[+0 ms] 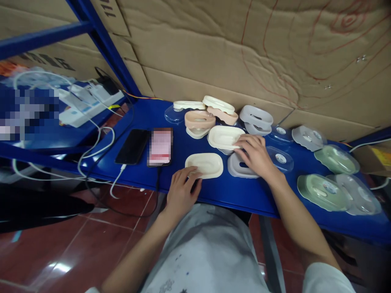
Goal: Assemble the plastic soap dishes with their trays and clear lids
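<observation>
My left hand is closed on the left end of a cream oval soap dish near the table's front edge, with fingers over its rim. My right hand grips the right end of another cream soap dish, a little farther back and resting on another piece. Below the right hand lies a grey slotted oval piece, partly hidden by the fingers. Behind the dishes are a peach slotted piece, a cream oval piece and a grey slotted piece stacked on others.
Green soap dishes with clear lids and grey ones are on the right of the blue table. Two phones, one dark and one lit, lie left with cables. Cardboard stands behind; a power strip is left.
</observation>
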Tool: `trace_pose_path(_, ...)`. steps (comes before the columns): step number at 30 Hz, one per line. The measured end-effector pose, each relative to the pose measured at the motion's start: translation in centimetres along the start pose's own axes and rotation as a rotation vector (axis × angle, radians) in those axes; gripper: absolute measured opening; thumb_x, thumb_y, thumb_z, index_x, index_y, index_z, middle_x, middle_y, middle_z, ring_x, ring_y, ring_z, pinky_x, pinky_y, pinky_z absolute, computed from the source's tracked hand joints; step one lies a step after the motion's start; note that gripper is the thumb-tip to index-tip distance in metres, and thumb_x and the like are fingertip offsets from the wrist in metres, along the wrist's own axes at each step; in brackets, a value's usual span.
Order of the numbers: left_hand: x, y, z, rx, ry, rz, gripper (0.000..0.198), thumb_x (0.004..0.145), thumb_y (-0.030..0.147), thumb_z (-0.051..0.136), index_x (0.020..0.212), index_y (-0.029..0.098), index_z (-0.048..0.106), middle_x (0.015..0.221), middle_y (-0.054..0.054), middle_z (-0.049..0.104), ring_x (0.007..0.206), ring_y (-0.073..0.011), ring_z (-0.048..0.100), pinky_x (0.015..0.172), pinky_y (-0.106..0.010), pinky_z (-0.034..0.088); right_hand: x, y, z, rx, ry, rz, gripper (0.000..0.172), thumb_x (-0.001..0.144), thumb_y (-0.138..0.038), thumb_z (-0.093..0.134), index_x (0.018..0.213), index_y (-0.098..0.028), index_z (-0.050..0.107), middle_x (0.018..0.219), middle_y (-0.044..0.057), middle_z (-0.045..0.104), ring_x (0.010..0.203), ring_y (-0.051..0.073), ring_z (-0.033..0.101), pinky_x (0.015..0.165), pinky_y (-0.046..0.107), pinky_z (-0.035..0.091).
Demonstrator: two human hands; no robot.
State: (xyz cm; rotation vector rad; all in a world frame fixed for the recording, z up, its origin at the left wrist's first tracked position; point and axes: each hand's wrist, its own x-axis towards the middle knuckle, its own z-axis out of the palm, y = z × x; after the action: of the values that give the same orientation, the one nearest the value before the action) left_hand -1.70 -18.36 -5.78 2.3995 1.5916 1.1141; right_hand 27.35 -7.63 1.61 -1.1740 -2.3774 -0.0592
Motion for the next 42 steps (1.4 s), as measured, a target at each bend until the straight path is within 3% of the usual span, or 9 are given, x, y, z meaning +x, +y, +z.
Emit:
trace_pose_path(4, -0.2, 0.3, -0.4, -0.015, 0.066, -0.039, 0.036, 0.101, 0.017, 0.066, 0.136, 0.024, 0.060, 0.145, -0.016, 0.059, 0.133, -0.0341, 0.059, 0.110, -0.058, 0.051, -2.7, -2.7, -2.3, 0.048, 0.012, 0.002, 0.023, 0.109, -0.032, 0.054, 0.122, -0.023, 0.070, 0.126, 0.011, 0.074, 0.124, 0.029, 0.066, 0.106, 0.048, 0.047)
trace_pose_path(8, -1.0, 1.4, -1.4, -0.167, 0.094, 0.011, 0.061, 0.098, 0.027, 0.074, 0.153, 0.032, 0.048, 0.163, -0.016, 0.040, 0.150, -0.0368, 0.047, 0.116, -0.058, 0.051, -8.7, -7.2, -3.2, 0.155, 0.003, 0.042, 0.026, 0.104, -0.026, 0.062, 0.130, -0.029, 0.068, 0.126, 0.009, 0.075, 0.125, 0.030, 0.067, 0.105, 0.052, 0.052)
trace_pose_path(11, -1.3, 2.7, -1.6, -0.253, -0.042, 0.211, 0.044, 0.100, 0.026, 0.073, 0.141, 0.028, 0.060, 0.155, -0.015, 0.053, 0.146, -0.0347, 0.053, 0.115, -0.054, 0.054, -13.1, -9.2, -2.9, 0.247, -0.031, 0.066, 0.034, 0.102, -0.022, 0.064, 0.135, -0.032, 0.067, 0.123, 0.007, 0.076, 0.123, 0.030, 0.070, 0.105, 0.052, 0.054)
trace_pose_path(14, -1.4, 3.9, -1.1, -0.326, -0.110, 0.330, 0.028, 0.101, 0.020, 0.071, 0.129, 0.020, 0.067, 0.127, -0.013, 0.071, 0.132, -0.0287, 0.064, 0.110, -0.046, 0.059, -15.2, -8.0, -2.6, 0.273, -0.007, 0.127, 0.035, 0.105, -0.025, 0.059, 0.138, -0.033, 0.066, 0.129, 0.007, 0.075, 0.128, 0.030, 0.068, 0.105, 0.051, 0.055)
trace_pose_path(18, -1.5, 4.7, -0.6, -0.315, -0.159, 0.339, 0.020, 0.101, 0.020, 0.071, 0.121, 0.019, 0.069, 0.120, -0.012, 0.073, 0.121, -0.0262, 0.069, 0.104, -0.043, 0.063, -14.7, -3.6, -1.8, 0.038, 0.027, 0.253, 0.043, 0.108, -0.027, 0.055, 0.150, -0.031, 0.059, 0.153, 0.011, 0.063, 0.146, 0.034, 0.055, 0.114, 0.057, 0.048)
trace_pose_path(22, -1.5, 4.7, -0.3, -0.273, -0.211, 0.334, 0.027, 0.101, 0.022, 0.070, 0.128, 0.020, 0.066, 0.130, -0.015, 0.070, 0.125, -0.0276, 0.069, 0.105, -0.045, 0.063, -13.4, -1.5, -1.3, -0.059, 0.069, 0.252, 0.032, 0.106, -0.029, 0.062, 0.137, -0.029, 0.068, 0.142, 0.010, 0.071, 0.140, 0.034, 0.060, 0.112, 0.057, 0.050)
trace_pose_path(29, -1.0, 3.9, 0.0, -0.134, -0.079, 0.317, 0.048, 0.100, 0.029, 0.074, 0.145, 0.024, 0.057, 0.156, -0.021, 0.050, 0.145, -0.0346, 0.055, 0.111, -0.049, 0.058, -14.5, -5.7, -2.5, 0.277, 0.018, 0.172, 0.038, 0.101, -0.021, 0.068, 0.138, -0.029, 0.065, 0.132, 0.009, 0.073, 0.142, 0.030, 0.058, 0.115, 0.055, 0.054)
trace_pose_path(35, -0.3, 3.2, 0.2, -0.166, -0.151, 0.446, 0.029, 0.102, 0.021, 0.071, 0.131, 0.020, 0.066, 0.142, -0.013, 0.069, 0.140, -0.0290, 0.061, 0.114, -0.046, 0.055, -15.8, -8.7, -1.4, 0.248, -0.035, 0.072, 0.045, 0.102, -0.017, 0.066, 0.146, -0.026, 0.061, 0.135, 0.009, 0.073, 0.143, 0.030, 0.058, 0.117, 0.057, 0.055)
trace_pose_path(42, -0.2, 3.2, 0.5, -0.245, -0.199, 0.452, 0.025, 0.103, 0.016, 0.067, 0.128, 0.020, 0.069, 0.130, -0.009, 0.076, 0.137, -0.0267, 0.065, 0.110, -0.045, 0.060, -16.0, -6.9, -1.3, 0.155, -0.042, 0.025, 0.052, 0.103, -0.023, 0.066, 0.154, -0.030, 0.057, 0.143, 0.008, 0.069, 0.144, 0.028, 0.058, 0.120, 0.055, 0.051)
